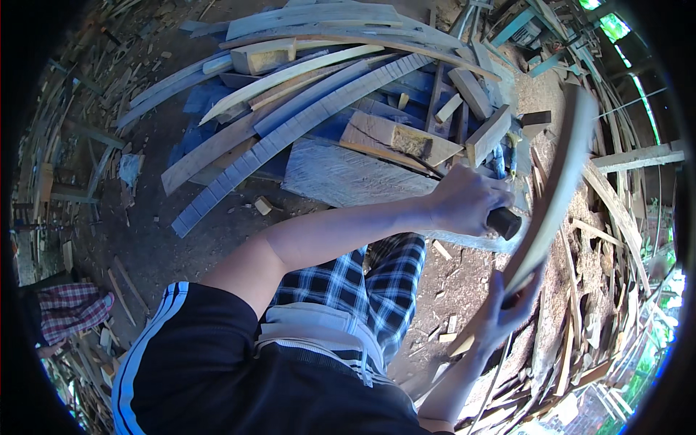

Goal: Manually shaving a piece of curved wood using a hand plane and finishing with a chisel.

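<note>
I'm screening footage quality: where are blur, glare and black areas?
Head view: the long, curved pale wooden plank is blurred at its upper end; head view, right rim: bright daylight glares; head view, corners: black beyond the fisheye circle.

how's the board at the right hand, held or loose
Held: the right hand grips the board near its lower end.

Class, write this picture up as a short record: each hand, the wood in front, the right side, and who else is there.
Left hand: closed around a dark-handled tool; its type is unclear
Right hand: gripping the lower part of a long curved board, blurred toward its top
In front: curved strip marked with crosswise lines; wooden block with a hollow
Right side: loose wood strips
Others: part of a person in checked clothing, left edge
</note>
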{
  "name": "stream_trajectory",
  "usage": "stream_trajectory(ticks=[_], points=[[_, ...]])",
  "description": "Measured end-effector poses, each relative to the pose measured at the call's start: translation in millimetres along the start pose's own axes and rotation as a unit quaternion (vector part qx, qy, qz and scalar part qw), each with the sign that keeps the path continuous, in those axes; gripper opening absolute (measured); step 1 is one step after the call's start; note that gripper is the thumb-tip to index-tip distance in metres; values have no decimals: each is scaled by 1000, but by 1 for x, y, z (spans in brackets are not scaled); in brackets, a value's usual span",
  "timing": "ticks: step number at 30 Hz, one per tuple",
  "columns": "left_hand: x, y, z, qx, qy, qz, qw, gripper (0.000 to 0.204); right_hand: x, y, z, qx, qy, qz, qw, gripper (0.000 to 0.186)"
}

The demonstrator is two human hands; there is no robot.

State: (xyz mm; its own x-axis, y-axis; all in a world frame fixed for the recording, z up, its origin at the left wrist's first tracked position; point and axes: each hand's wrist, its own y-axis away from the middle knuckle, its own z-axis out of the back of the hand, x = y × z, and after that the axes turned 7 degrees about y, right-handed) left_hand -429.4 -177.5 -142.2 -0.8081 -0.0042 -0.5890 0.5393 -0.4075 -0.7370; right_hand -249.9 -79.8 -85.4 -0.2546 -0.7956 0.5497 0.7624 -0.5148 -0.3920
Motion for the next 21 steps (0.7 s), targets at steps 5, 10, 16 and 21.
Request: stream_trajectory(ticks=[5, 10, 16, 21], points=[[-2, -6, -3, -22, 34, 2, 999, 28, 2, 12, 0, -82, -116, 16, 990, 68], [5, -6, 4, -59, 65, 14, 996, 29, -7, -1, -13, -76, 49, 163, 982, 84], [8, -14, 16, -62, 78, 17, 995, 28, 3, 14, -21, 11, 17, 74, 997, 81], [15, -16, 23, -63, 78, 57, 993, 25, 1, 13, -28, 24, -77, 79, 994, 86]])
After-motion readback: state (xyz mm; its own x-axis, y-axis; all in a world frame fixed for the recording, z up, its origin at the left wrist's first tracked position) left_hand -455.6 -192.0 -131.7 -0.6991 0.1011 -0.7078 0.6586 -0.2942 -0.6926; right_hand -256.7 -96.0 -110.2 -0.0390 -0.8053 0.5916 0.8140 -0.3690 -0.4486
